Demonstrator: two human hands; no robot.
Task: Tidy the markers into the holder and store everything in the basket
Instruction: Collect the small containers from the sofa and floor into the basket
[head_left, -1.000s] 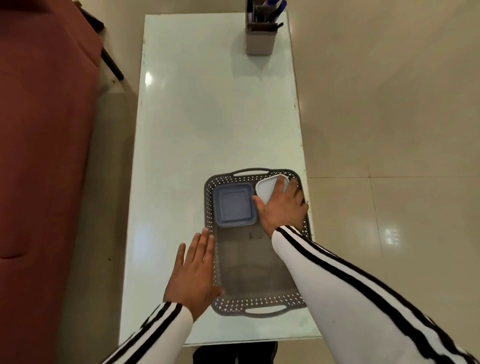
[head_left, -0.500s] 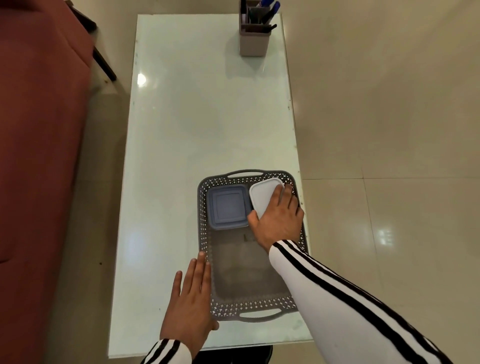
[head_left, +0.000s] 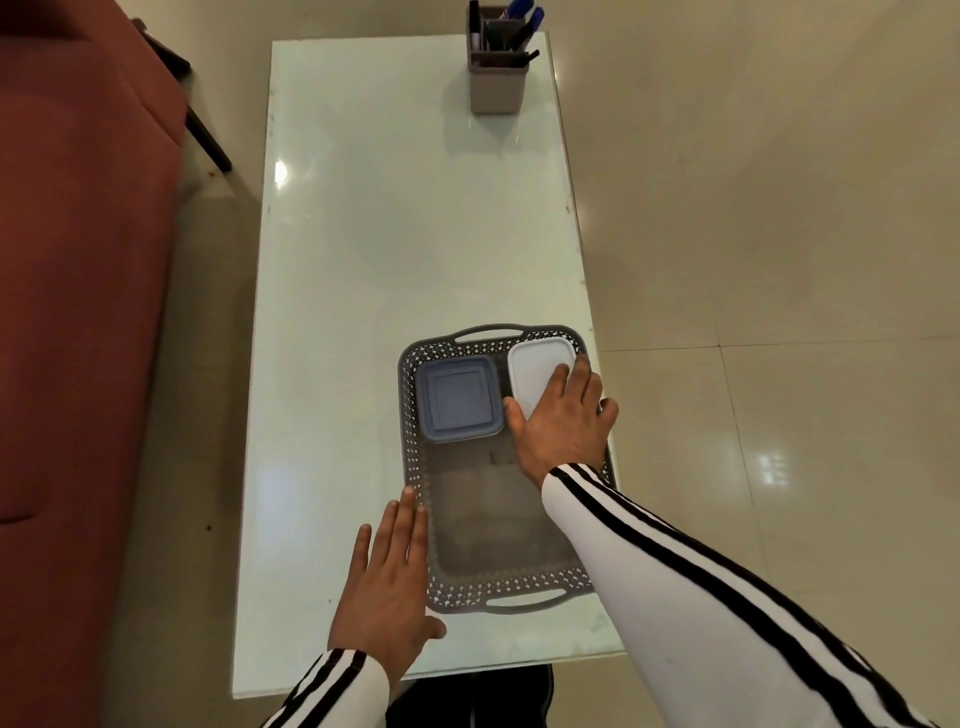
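Note:
A grey perforated basket (head_left: 411, 467) lies on the near right part of the white table (head_left: 395, 249). Inside its far end sit a blue-lidded square box (head_left: 457, 399) and, to the right of it, a white box (head_left: 535, 370). My right hand (head_left: 563, 422) rests flat on the white box, fingers straight. My left hand (head_left: 387, 582) lies flat on the table, its fingers against the basket's near left rim. At the table's far right edge stands a grey holder (head_left: 497, 83) with several markers (head_left: 522, 23) upright in it.
A dark red sofa (head_left: 78, 312) runs along the left of the table. Beige floor tiles (head_left: 779, 260) lie to the right. The basket's near half holds nothing.
The white box has settled flat into the basket's far right corner under my right hand. My left hand has slid back toward the basket's near left corner.

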